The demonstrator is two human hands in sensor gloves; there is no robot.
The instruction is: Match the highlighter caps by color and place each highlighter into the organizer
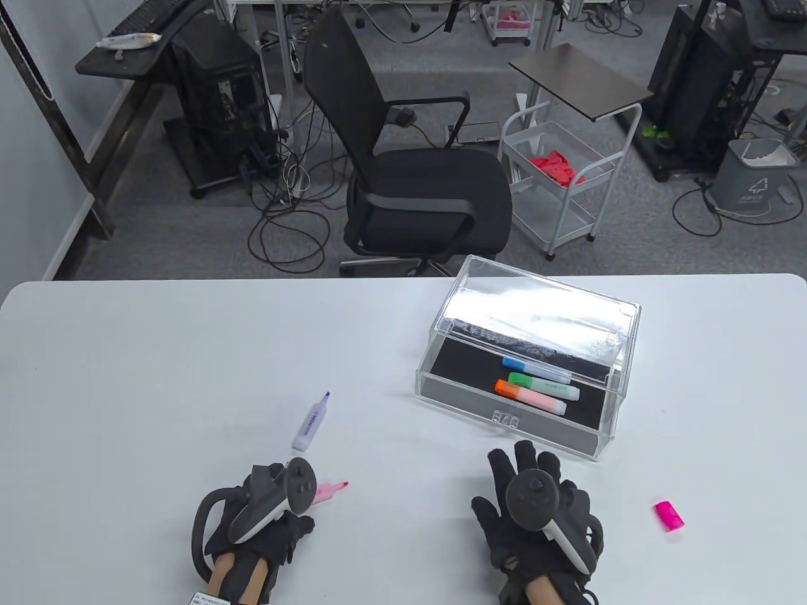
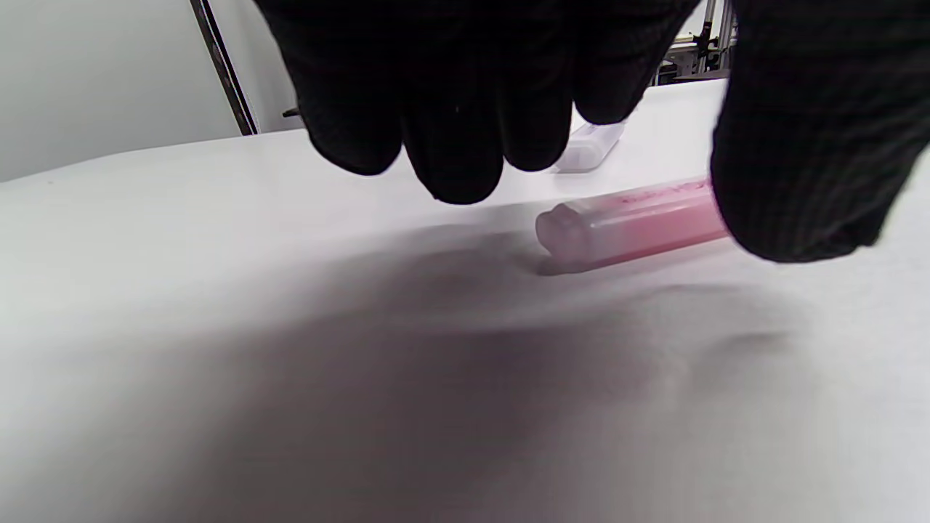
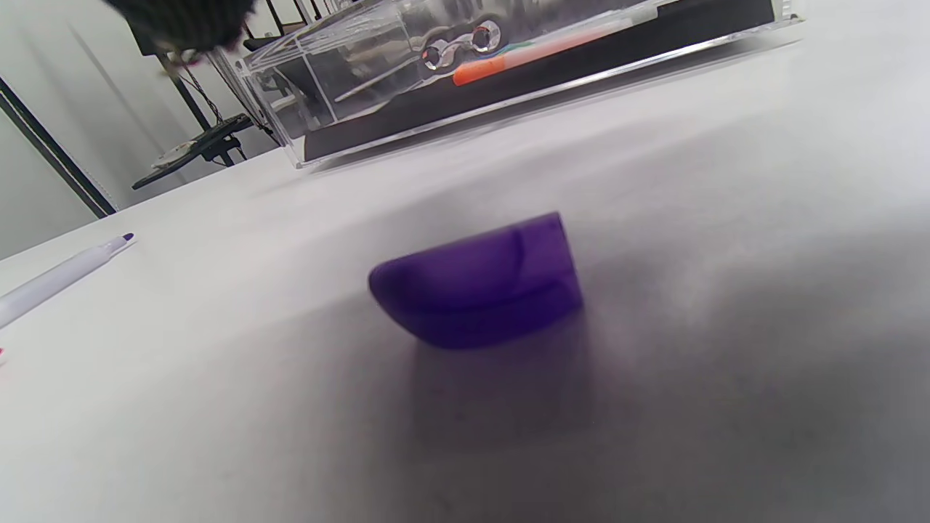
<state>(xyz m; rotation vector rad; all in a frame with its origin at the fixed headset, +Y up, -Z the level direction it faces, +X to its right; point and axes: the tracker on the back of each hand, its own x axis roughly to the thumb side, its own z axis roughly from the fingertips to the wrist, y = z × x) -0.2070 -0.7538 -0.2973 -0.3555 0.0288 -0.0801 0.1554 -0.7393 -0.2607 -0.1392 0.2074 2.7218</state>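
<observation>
An uncapped pink highlighter point(image 1: 332, 490) lies on the white table, its rear end hidden under my left hand point(image 1: 287, 526). In the left wrist view the fingers point(image 2: 450, 109) hang just above the table and the thumb point(image 2: 799, 145) covers the far end of the pink highlighter point(image 2: 625, 225); nothing is gripped. My right hand point(image 1: 526, 463) is spread flat and low over a purple cap point(image 3: 479, 280), which is hidden in the table view. An uncapped purple highlighter point(image 1: 312, 422) lies further back. A pink cap point(image 1: 669, 516) lies at the right.
The clear organizer point(image 1: 510, 421) stands just beyond my right hand, its black-lined drawer pulled out. In it lie a blue point(image 1: 529, 365), a green point(image 1: 542, 386) and an orange point(image 1: 529, 397) capped highlighter. An office chair point(image 1: 410, 176) stands behind the table.
</observation>
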